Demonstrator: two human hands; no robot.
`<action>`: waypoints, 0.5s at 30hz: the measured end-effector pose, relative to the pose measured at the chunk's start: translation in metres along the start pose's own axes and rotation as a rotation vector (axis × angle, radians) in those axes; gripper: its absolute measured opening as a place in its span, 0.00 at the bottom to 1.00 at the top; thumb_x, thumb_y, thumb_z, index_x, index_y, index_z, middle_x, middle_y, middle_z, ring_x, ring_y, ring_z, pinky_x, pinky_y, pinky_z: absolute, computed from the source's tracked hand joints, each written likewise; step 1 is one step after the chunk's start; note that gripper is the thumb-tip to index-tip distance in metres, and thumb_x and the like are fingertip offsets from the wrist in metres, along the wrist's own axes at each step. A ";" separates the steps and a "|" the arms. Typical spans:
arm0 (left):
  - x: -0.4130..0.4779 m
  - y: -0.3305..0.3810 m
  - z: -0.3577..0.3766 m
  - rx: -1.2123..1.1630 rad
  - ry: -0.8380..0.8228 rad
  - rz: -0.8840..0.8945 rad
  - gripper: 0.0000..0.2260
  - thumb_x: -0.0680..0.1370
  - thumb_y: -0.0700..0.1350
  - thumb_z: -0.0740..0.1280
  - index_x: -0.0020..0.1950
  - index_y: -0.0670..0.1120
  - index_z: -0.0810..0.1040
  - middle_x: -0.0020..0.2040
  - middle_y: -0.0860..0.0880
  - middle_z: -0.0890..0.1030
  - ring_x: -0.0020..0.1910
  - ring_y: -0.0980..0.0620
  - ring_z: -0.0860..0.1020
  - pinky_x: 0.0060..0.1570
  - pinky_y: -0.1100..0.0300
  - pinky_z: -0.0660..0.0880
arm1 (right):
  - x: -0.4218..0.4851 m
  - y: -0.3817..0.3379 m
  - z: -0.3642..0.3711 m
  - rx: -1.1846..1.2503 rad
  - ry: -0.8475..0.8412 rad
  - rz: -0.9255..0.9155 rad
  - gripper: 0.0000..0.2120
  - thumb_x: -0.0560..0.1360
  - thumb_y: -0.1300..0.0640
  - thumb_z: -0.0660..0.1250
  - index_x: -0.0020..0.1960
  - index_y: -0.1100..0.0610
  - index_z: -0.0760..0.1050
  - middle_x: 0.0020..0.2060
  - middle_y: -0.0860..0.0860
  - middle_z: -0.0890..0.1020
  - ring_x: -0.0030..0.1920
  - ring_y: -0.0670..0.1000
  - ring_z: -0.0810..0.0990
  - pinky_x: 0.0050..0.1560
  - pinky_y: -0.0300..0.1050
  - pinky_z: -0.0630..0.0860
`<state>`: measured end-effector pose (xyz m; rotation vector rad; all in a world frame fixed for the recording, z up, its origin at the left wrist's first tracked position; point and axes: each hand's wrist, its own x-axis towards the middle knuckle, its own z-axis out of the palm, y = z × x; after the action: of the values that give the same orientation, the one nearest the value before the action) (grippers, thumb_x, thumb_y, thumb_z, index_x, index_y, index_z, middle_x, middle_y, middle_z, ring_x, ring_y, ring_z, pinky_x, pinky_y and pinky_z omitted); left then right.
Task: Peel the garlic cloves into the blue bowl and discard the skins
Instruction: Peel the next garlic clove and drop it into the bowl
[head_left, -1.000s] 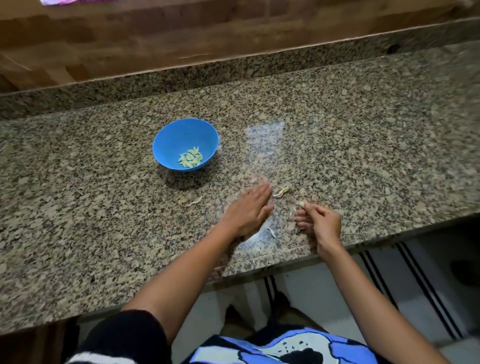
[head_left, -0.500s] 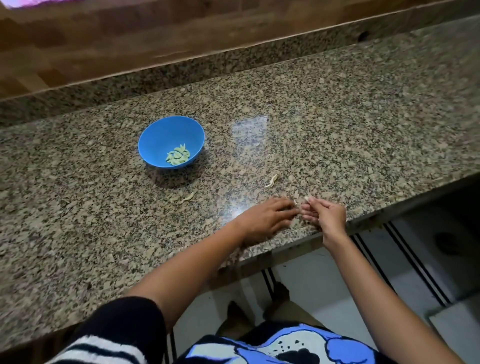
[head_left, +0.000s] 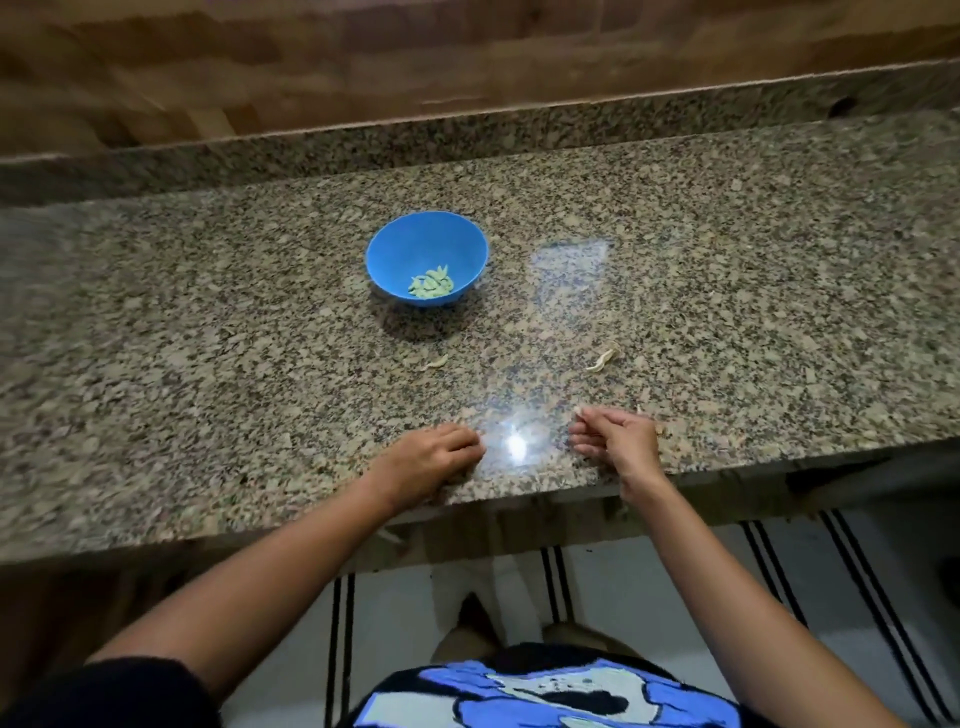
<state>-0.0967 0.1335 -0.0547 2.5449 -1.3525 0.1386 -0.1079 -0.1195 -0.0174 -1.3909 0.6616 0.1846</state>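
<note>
I see bowl (head_left: 415, 244) at 12 o'clock from left hand (head_left: 428, 457), cloves (head_left: 431, 285) inside. Skins (head_left: 602, 358) on counter (head_left: 208, 364) between. Left fingers curled, palm down; right hand (head_left: 615, 441) fingertips pinched together. Contents: cannot tell.
</note>
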 end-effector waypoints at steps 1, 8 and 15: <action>0.001 0.004 0.002 0.001 0.018 -0.053 0.12 0.67 0.39 0.74 0.50 0.42 0.82 0.48 0.45 0.83 0.43 0.49 0.82 0.38 0.57 0.81 | -0.001 0.000 0.000 -0.009 -0.029 0.004 0.05 0.75 0.64 0.66 0.47 0.65 0.79 0.34 0.58 0.82 0.27 0.47 0.80 0.27 0.35 0.77; 0.019 0.046 -0.017 -0.362 0.240 -1.187 0.04 0.75 0.37 0.67 0.47 0.42 0.82 0.43 0.47 0.82 0.39 0.53 0.79 0.41 0.61 0.79 | -0.007 0.003 0.007 -0.138 -0.243 0.005 0.07 0.75 0.62 0.66 0.46 0.66 0.79 0.35 0.60 0.82 0.28 0.49 0.80 0.32 0.41 0.80; -0.081 0.087 -0.068 -2.040 1.543 -1.476 0.09 0.78 0.31 0.59 0.43 0.35 0.78 0.33 0.44 0.79 0.25 0.54 0.78 0.29 0.67 0.77 | -0.056 0.021 0.103 -0.272 -0.658 0.040 0.08 0.76 0.66 0.63 0.39 0.64 0.76 0.30 0.57 0.77 0.26 0.46 0.77 0.28 0.35 0.76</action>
<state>-0.2121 0.1703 0.0103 0.4191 0.8868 0.1587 -0.1305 -0.0033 -0.0013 -1.4607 0.1144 0.7497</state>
